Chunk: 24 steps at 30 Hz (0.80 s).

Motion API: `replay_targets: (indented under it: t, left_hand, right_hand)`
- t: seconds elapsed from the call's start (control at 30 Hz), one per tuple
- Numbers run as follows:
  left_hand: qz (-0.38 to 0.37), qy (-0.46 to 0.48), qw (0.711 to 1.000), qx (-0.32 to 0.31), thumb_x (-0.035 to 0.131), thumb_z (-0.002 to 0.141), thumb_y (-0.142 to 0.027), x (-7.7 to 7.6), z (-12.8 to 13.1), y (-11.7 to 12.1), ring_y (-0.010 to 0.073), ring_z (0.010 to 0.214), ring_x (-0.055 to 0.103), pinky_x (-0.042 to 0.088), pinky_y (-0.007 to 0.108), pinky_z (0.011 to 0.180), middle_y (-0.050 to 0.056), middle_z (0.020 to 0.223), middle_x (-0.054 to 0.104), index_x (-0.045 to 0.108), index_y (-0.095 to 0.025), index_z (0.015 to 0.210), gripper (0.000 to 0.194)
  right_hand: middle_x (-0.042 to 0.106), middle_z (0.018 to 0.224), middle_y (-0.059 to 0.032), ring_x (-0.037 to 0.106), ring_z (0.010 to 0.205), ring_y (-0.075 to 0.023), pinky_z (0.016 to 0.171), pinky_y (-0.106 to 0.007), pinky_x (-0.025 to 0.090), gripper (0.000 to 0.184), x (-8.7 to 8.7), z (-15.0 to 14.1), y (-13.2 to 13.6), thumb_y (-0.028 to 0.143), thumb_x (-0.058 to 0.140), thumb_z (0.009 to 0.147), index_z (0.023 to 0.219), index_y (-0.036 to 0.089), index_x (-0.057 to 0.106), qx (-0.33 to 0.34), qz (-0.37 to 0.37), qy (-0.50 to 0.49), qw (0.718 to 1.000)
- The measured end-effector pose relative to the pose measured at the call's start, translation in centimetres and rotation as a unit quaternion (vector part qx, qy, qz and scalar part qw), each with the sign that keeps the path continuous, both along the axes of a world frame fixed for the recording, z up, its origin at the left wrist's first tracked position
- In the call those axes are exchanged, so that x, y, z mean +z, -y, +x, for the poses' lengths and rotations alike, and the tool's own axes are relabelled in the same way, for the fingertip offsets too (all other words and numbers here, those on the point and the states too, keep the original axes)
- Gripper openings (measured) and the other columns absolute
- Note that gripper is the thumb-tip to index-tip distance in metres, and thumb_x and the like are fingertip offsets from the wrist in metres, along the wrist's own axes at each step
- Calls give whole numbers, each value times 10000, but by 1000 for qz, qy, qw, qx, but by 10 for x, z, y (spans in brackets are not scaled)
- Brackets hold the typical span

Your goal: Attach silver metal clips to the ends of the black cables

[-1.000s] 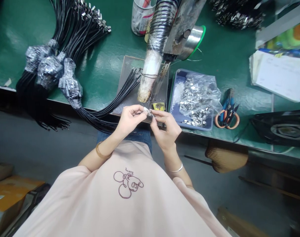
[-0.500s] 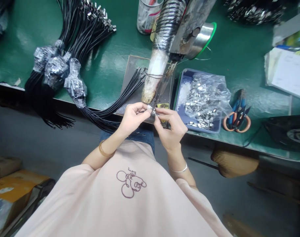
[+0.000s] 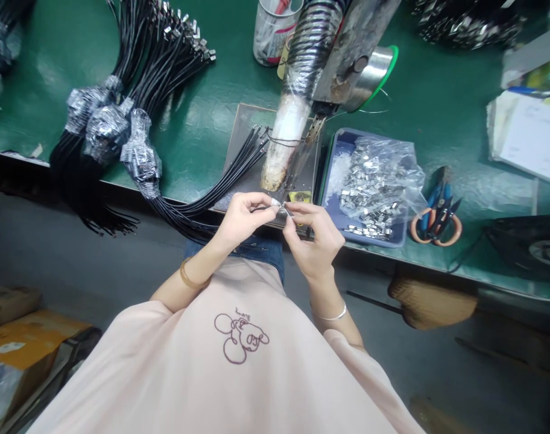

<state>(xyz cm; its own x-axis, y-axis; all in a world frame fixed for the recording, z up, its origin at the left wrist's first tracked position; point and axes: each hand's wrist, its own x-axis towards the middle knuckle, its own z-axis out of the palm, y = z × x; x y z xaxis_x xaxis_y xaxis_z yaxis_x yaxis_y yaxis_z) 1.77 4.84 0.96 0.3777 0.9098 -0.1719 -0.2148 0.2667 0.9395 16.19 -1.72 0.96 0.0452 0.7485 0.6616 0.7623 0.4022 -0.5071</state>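
Note:
My left hand (image 3: 243,218) pinches the end of a thin black cable (image 3: 259,208) just off the front edge of the green bench. My right hand (image 3: 315,236) pinches a small silver metal clip (image 3: 284,210) and holds it against that cable end, fingertips of both hands almost touching. A fan of loose black cables (image 3: 221,181) runs from a dark plate (image 3: 243,129) down toward my lap. A blue tray (image 3: 333,158) to the right holds a plastic bag of silver clips (image 3: 378,181).
Bundles of finished black cables with wrapped ends (image 3: 116,138) lie at the left. A plastic-wrapped hose and soldering fixture (image 3: 297,96) stands over the plate, with a solder spool (image 3: 378,65) behind. Orange-handled cutters (image 3: 435,220) lie right of the tray. Papers (image 3: 528,132) sit far right.
Both hands stay together at the bench edge, working the clip and cable end with small finger shifts. The view has drifted slightly, nothing else moved.

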Motion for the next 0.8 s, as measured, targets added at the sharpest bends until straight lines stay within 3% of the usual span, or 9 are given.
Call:
replay_targets:
  t: [0.8]
  left_hand:
    - [43,-51,998,20,727,641,-225,7,2,1,70,533,483,441,201,541,-23,591,595,685,-133,660,103]
  right_hand:
    - [764,965,-48,751,876,-175,772,-316,636,158,4,-3,-2,91,664,859,833,232,599,-2,4,5,1000]
